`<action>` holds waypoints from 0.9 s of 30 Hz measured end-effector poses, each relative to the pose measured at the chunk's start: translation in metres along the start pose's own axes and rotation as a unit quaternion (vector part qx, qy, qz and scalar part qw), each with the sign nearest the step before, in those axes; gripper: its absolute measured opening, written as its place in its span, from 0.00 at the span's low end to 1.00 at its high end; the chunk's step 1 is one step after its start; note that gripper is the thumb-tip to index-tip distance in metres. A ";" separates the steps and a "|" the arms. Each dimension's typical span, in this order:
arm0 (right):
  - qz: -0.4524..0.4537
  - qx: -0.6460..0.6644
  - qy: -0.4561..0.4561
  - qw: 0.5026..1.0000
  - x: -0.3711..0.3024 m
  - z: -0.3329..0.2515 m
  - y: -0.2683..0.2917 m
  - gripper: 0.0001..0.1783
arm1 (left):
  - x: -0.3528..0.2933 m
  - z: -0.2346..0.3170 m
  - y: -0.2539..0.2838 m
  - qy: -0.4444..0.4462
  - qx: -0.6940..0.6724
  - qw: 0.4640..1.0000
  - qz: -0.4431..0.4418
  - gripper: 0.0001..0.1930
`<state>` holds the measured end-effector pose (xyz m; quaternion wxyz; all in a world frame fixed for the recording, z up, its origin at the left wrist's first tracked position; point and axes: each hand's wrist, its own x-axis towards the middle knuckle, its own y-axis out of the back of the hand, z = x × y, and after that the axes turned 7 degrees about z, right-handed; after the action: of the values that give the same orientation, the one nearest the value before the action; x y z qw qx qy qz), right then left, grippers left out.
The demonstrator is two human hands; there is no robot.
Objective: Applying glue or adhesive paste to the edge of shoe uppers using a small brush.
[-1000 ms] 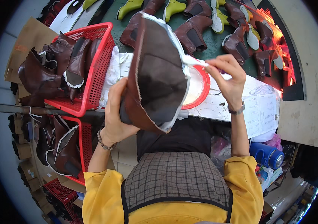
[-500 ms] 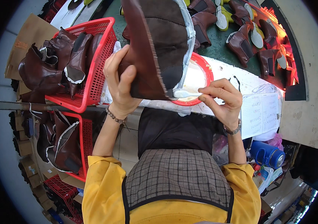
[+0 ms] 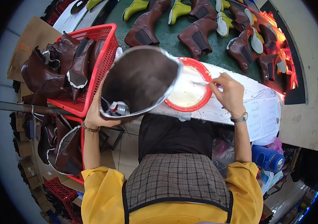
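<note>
The person's left hand point(image 3: 98, 115), with a beaded bracelet point(image 3: 90, 127) at its wrist, holds the brown boot upper point(image 3: 140, 80) up at the left of the red-rimmed bowl point(image 3: 206, 76), its wide mouth turned toward the wearer's eyes so that I can look straight into the dark lining. The fingers on its far side are hidden, but thumb and palm close around the lower left edge. A pale white band runs along the rim of the upper, which overlaps the bowl's left side from this angle. The right hand point(image 3: 228, 92), a watch point(image 3: 240, 117) below it, pinches a slim white brush point(image 3: 200, 83) between thumb and fingertips, the tip over the white paste point(image 3: 185, 93) in the bowl. The bowl sits on the white desk point(image 3: 217, 112), with a written sheet point(image 3: 261, 115) over to the right. At the left, a red basket point(image 3: 102, 61) bulges with more brown uppers point(image 3: 66, 56); beyond the desk, brown boots point(image 3: 198, 37) and lime-green ones point(image 3: 135, 9) lie spread across a green surface point(image 3: 166, 46).
</note>
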<state>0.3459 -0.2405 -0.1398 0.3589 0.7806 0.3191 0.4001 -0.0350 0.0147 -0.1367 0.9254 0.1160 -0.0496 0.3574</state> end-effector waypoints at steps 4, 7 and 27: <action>0.036 0.271 0.019 0.962 0.024 -0.024 0.015 0.07 | -0.019 -0.031 0.017 0.015 -0.086 0.991 -0.106 0.54; 0.044 0.315 0.074 0.945 0.037 -0.037 0.008 0.09 | -0.008 -0.032 0.001 0.013 -0.078 0.991 -0.110 0.53; 0.028 0.208 0.056 0.976 0.032 -0.013 0.004 0.07 | -0.022 -0.036 0.006 -0.001 -0.009 0.995 -0.102 0.48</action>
<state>0.3515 -0.2133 -0.1186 0.1590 0.8232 0.3931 0.3776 -0.0545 0.0136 -0.1740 0.9578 0.1127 -0.0421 0.2610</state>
